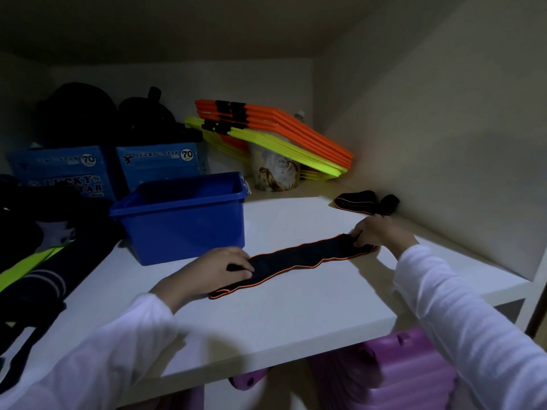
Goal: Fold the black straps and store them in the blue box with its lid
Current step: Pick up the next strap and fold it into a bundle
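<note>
A black strap with orange edging lies stretched flat across the white shelf. My left hand presses its near left end down with the fingers laid over it. My right hand pinches the strap's far right end. Just behind the left hand stands the open blue box, with no lid on it; its inside is dark. A second black strap lies bunched near the right wall, behind my right hand.
Two blue printed cartons and dark bags stand at the back left. Orange and yellow flat rings lean in the back corner beside a patterned cup. Dark clothing covers the shelf's left. A purple suitcase sits below.
</note>
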### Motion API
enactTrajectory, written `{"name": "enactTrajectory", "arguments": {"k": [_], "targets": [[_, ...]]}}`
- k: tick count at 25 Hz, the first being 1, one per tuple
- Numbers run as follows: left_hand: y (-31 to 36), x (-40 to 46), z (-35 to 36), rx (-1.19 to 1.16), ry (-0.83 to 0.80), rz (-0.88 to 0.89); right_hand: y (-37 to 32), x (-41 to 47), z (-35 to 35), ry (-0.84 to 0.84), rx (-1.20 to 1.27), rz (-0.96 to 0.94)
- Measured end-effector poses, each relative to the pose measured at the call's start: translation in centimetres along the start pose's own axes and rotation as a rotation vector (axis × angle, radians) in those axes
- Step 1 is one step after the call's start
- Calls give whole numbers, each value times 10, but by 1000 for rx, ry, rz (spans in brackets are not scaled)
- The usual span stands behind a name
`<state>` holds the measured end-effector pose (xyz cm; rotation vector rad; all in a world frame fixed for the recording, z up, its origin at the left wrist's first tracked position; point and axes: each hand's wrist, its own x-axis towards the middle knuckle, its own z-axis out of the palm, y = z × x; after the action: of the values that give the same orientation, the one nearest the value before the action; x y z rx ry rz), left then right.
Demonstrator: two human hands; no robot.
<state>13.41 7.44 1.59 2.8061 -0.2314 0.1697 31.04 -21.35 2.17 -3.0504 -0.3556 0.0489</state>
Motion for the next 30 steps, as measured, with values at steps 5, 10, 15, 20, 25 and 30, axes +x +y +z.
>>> {"name": "enactTrajectory", "arguments": {"k": [5, 10, 15, 20, 25, 30], "targets": [[-14, -3, -7, -115, -41, -122, -6, 4, 7, -25, 28, -32], [-36, -14, -22, -79, -6, -244, -36, -3, 11, -33, 38, -118], [-57, -38, -36, -58, 27, -345, -71, -23, 0, -64, 54, -215], [-74, -57, -44, -64, 64, -422, -94, -30, 2, -98, 98, -278], [-71, -52, -45, -17, 55, -438, -94, -30, 2, -145, 136, -302], [-53, -31, -53, 182, -74, -545, -72, -27, -6, -175, 216, -280]]}}
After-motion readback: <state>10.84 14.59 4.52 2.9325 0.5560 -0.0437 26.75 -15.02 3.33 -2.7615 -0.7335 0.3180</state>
